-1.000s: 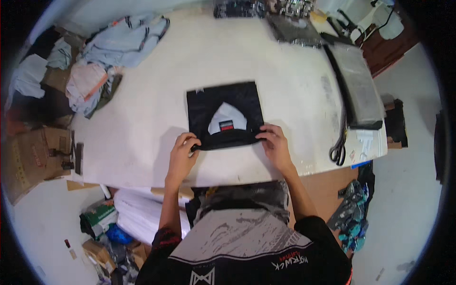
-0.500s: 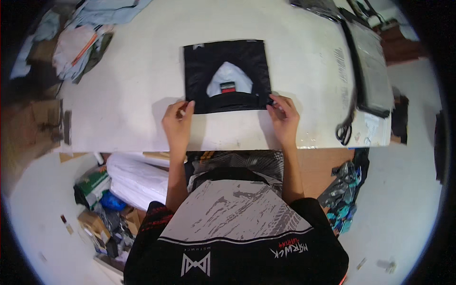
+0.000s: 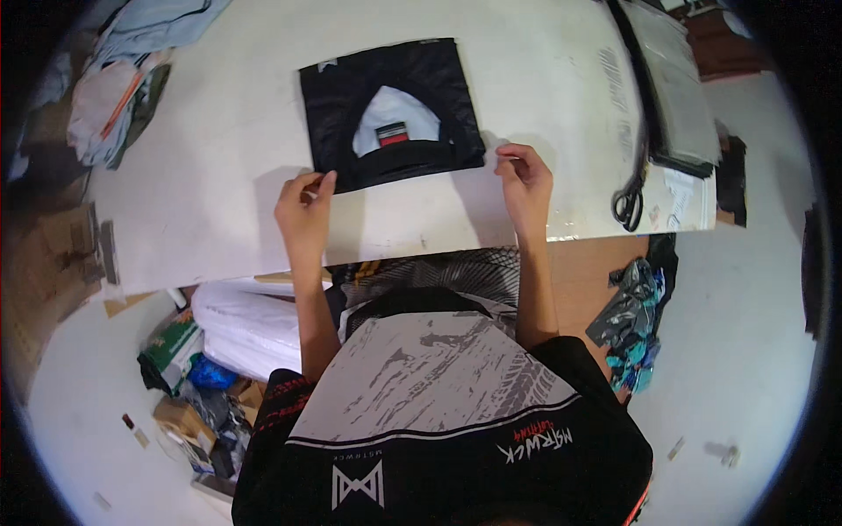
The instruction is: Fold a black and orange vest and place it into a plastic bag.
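Note:
A folded black shirt [image 3: 393,162] lies flat on the white table, its collar opening toward me. Pale inner fabric [image 3: 373,114] and a black and red neck label [image 3: 392,134] show inside the collar. At the shirt's near left corner is my left hand [image 3: 303,215], thumb tip at the fabric edge and fingers loosely curled, with no cloth seen between them. My right hand [image 3: 528,188] hovers just right of the near right corner, apart from the shirt, with a gap between thumb and forefinger and nothing held.
Black-handled scissors [image 3: 628,206] lie at the table's right, beside a stack of clear plastic bags [image 3: 671,96]. Pale folded garments [image 3: 118,96] sit at the far left. Below the table's left side are a white wrapped roll [image 3: 241,324] and cardboard boxes [image 3: 184,425].
My right hand has come off the shirt's near right corner. My left hand has eased to the corner's outer edge. The whole view has shifted and tilted slightly.

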Tool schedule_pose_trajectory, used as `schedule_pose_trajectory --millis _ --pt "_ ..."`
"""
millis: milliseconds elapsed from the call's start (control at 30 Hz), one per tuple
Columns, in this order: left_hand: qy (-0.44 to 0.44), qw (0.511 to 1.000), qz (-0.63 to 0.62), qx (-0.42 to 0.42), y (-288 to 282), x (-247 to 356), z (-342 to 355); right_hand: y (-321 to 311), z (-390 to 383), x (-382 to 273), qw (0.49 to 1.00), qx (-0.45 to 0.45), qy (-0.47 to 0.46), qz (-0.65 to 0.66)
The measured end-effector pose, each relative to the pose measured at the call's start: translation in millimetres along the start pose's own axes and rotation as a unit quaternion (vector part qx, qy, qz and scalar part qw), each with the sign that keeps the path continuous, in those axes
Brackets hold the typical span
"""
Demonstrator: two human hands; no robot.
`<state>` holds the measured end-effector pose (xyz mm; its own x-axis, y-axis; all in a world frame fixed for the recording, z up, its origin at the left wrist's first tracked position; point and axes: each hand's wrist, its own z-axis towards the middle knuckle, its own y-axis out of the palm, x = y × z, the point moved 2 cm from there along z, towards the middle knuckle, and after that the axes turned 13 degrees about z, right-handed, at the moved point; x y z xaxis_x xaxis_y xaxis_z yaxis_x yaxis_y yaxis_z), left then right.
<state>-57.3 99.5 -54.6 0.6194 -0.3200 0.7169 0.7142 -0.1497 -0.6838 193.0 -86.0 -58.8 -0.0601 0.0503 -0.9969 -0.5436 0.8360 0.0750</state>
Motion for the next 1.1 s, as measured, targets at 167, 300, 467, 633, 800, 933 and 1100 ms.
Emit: schedule_pose_trajectory --millis 167,300,467,633,800,933,1100 --pt "-0.058 0.995 0.03 -0.07 2 0 6 14 3 -12 0.997 0.002 0.018 -0.075" --pt "-0.061 0.993 0.007 -0.101 -1 -5 7 16 3 -9 0.994 -0.024 -0.005 -0.103" --pt "-0.084 0.99 -0.029 -0.112 -9 -4 6 18 -5 -17 0.975 -0.07 -0.141 -0.159" --pt "-0.126 0.969 -0.147 -0.152 -20 -18 -1 18 -7 -5 0.978 -0.033 -0.118 -0.169" --pt "-0.091 0.986 -0.071 -0.119 -17 -14 -3 17 -11 -4 0.977 -0.017 -0.119 -0.175" --pt "-0.074 0.994 -0.016 -0.081 -15 -8 -2 21 -13 -1 0.979 -0.014 -0.118 -0.164" --pt "-0.054 0.995 0.028 -0.078 -8 6 3 16 -11 -9 0.976 -0.011 -0.128 -0.177"
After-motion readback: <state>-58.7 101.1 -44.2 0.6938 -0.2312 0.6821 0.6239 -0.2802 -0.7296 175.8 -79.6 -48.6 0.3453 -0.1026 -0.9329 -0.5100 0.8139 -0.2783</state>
